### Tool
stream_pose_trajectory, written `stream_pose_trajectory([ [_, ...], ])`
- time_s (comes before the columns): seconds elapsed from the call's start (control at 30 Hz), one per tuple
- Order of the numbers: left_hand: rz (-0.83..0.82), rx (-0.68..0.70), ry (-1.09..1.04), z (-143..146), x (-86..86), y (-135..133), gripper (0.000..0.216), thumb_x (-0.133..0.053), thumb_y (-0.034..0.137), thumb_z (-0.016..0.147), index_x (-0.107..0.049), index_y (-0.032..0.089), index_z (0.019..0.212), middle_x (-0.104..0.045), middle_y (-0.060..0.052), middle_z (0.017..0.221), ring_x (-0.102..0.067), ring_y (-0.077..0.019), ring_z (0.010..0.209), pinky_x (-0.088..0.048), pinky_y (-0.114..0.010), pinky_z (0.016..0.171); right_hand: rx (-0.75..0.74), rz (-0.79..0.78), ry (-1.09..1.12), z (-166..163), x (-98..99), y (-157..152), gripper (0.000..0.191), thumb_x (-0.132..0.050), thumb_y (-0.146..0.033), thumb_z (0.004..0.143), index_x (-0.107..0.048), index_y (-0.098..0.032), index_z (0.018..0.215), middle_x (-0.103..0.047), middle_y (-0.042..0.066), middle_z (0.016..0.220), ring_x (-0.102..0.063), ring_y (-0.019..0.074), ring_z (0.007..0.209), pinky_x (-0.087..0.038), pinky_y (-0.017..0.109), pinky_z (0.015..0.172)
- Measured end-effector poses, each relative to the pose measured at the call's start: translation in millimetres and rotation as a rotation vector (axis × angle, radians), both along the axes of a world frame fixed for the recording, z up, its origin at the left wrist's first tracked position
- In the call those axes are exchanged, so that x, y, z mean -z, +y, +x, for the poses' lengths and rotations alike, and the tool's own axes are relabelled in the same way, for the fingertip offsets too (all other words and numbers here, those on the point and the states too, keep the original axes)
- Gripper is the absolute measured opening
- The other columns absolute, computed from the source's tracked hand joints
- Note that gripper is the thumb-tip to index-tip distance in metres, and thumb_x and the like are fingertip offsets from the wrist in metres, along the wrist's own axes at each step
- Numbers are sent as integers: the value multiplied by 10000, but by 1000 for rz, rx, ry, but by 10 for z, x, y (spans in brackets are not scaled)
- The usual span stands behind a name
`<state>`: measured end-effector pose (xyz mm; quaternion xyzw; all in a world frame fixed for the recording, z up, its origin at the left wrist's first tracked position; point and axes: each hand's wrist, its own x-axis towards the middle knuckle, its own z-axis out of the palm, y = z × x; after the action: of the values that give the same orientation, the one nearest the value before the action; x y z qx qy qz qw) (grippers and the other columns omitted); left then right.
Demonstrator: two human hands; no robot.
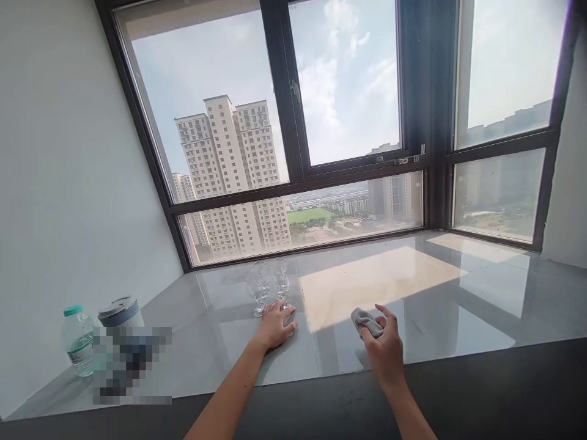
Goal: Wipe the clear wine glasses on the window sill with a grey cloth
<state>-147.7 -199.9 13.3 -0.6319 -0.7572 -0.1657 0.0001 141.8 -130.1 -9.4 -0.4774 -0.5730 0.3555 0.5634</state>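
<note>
My right hand [385, 345] is closed around a bunched grey cloth [365, 322], held just above the glossy window sill, with one finger raised off the cloth. My left hand [276, 326] rests low over the sill with its fingers spread. Right behind its fingertips stand several clear stemmed glasses [280, 282] in a small group. Whether the fingertips touch the nearest glass, I cannot tell. A dark grey patch shows between the left thumb and fingers, too unclear to name.
On the left of the grey sill [220, 342] stand a water bottle [79, 342] with a green cap and a lidded cup [121, 311]. A blurred-out patch [132, 365] hides something beside them. Dark-framed windows [298, 177] rise behind, and sunlight falls on the sill.
</note>
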Motion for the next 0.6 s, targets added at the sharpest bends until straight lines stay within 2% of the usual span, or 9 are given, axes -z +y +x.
stream_pose_trajectory([
  [0.1,11,-69,-40,-8,27,63,490,-536,474,869,-621,317,1325,-452,-108,1494,-382,-310,1398,-121,-542,1206,11,3,-28,-9,-13,2,639,-566,-504,789,-437,-213,1342,-605,67,992,-603,201,715,-407,262,572],
  [0.2,52,-114,-85,-39,35,93,466,-499,430,885,-633,291,1310,-518,-99,1437,-418,-283,1377,-175,-503,1203,-7,7,-85,-20,-5,7,610,-529,-491,812,-426,-213,1345,-613,64,986,-598,196,687,-383,262,548],
  [0.43,110,-150,-95,-28,15,138,377,-515,336,867,-686,244,1190,-637,-71,1310,-535,-244,1260,-326,-405,1126,16,89,-352,-120,68,0,492,-436,-383,873,-434,-224,1339,-627,71,1002,-590,202,697,-336,262,523],
  [0.6,222,-146,-181,-51,4,157,295,-507,259,856,-738,225,1035,-712,-62,1211,-600,-227,1204,-406,-357,1054,-8,135,-409,-136,101,-24,472,-416,-348,906,-420,-226,1362,-628,90,1041,-607,209,744,-346,257,522],
])
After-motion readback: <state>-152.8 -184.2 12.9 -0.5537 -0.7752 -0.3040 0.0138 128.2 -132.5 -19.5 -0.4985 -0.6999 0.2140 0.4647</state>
